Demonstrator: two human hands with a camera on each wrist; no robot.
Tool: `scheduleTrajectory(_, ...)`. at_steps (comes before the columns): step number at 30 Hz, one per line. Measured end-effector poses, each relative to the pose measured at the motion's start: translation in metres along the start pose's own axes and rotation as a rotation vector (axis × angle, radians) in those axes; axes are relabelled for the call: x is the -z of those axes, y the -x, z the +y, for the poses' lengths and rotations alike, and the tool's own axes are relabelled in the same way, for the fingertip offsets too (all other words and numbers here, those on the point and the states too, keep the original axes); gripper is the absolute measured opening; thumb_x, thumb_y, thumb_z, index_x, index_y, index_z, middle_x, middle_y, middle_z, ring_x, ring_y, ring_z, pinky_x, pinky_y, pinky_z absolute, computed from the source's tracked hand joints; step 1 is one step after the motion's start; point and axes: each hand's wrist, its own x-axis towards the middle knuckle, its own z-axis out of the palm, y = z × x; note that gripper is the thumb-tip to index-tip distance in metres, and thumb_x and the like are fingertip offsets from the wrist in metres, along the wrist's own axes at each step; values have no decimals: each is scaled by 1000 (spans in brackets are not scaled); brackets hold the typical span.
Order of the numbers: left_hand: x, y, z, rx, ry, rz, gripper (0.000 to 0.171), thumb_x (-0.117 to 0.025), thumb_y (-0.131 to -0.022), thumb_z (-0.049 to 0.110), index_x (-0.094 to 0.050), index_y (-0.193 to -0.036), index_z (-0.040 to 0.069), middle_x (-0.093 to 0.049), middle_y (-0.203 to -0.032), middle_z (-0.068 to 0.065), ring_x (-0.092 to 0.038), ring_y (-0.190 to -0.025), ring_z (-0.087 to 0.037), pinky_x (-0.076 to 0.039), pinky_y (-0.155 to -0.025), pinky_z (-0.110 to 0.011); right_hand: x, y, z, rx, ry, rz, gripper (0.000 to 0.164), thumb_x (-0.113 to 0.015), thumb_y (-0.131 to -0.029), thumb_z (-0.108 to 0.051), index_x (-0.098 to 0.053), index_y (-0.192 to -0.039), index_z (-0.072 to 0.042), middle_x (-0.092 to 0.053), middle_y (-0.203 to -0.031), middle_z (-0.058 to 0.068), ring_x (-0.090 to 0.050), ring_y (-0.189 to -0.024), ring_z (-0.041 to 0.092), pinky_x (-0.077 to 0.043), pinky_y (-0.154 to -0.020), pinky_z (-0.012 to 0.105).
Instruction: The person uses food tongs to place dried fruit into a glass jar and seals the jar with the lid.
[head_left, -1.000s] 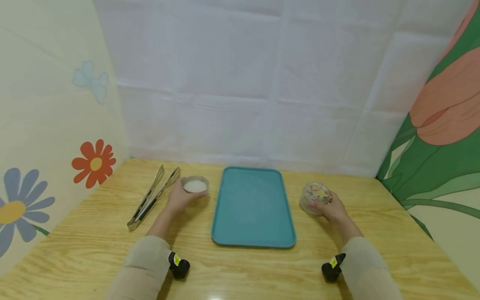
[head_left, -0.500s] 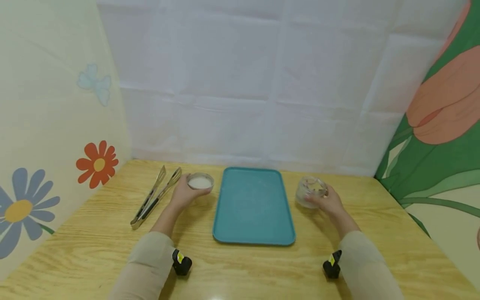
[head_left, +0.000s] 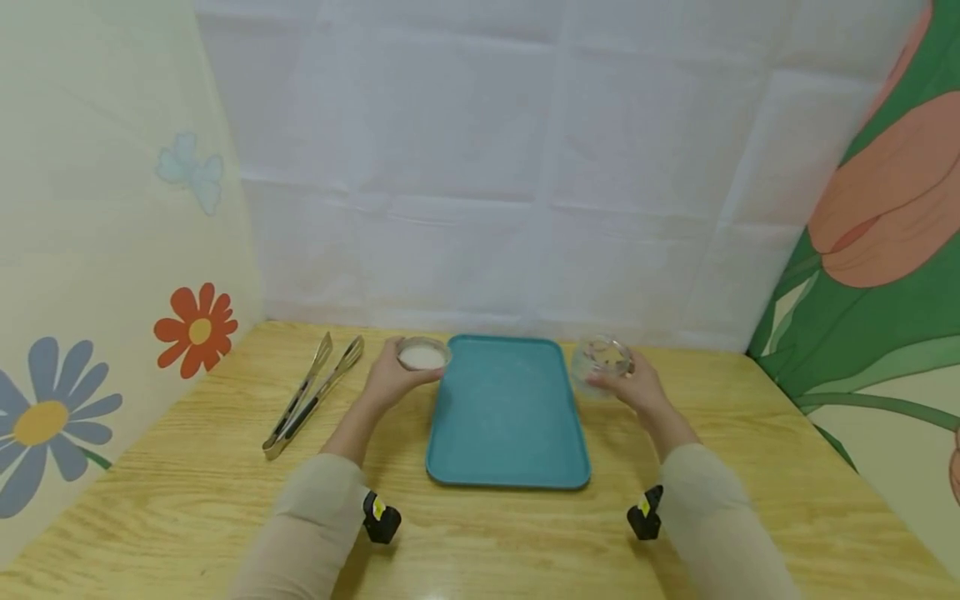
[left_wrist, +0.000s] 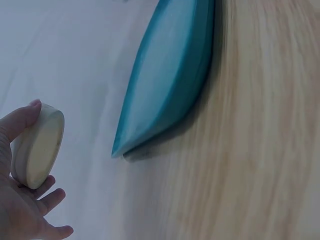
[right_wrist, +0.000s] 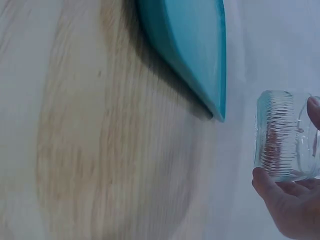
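My left hand grips a shallow round dish, white inside with a clear rim, above the tray's far left corner. From the left wrist view, the dish is a thick cream disc between thumb and fingers; whether it is a lid, I cannot tell. On the other side, my right hand holds a clear glass jar near the tray's far right corner. Ribbed glass shows on the jar in the right wrist view. Between the hands lies a blue-green tray, bare, on the wooden table.
Metal tongs with dark grips lie spread on the table, left of my left hand. A white cloth hangs behind the table. Flower-painted panels stand at both sides.
Both hands have moved inward toward the tray and risen a little, the left bringing the dish rightward, the right bringing the jar leftward. Tongs and tray stay put.
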Motion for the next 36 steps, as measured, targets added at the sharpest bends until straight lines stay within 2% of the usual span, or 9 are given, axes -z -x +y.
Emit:
scheduleTrajectory(9, -20, -5, 15, -53, 17, -38, 81, -78, -61, 30, -33, -124, 2, -45, -114, -16, -44, -101, -29, -35, -82, -42, -28, -6, -15, -7, -14, -3, 79, -73, -69, -16, -27, -133, -4, -35, -126, 19, -34, -112, 32, -31, -88, 44)
scheduleTrajectory(18, -39, -6, 22, -77, 23, -51, 78, -80, -59, 27, -38, -119, 3, -49, -109, -14, -47, -96, -27, -37, -79, -40, -52, -5, -26, 6, -65, 20, 75, -73, -67, -10, -33, -130, -2, -38, -124, 19, -37, -108, 31, -34, -86, 42)
scheduleTrajectory(29, -50, -5, 30, -116, -30, -47, 79, -80, -58, 27, -39, -120, 0, -49, -108, -14, -47, -95, -27, -38, -78, -40, -70, -7, -29, 60, -97, 45, 68, -73, -63, -1, -41, -123, 2, -44, -116, 20, -41, -104, 30, -35, -84, 40)
scheduleTrajectory(36, -54, -2, 35, -124, -48, -66, 85, -80, -58, 28, -35, -125, 0, -49, -110, -14, -48, -96, -27, -38, -77, -40, -80, -6, -30, 60, -42, 51, 70, -74, -62, -3, -40, -124, 3, -45, -117, 21, -41, -105, 31, -33, -86, 41)
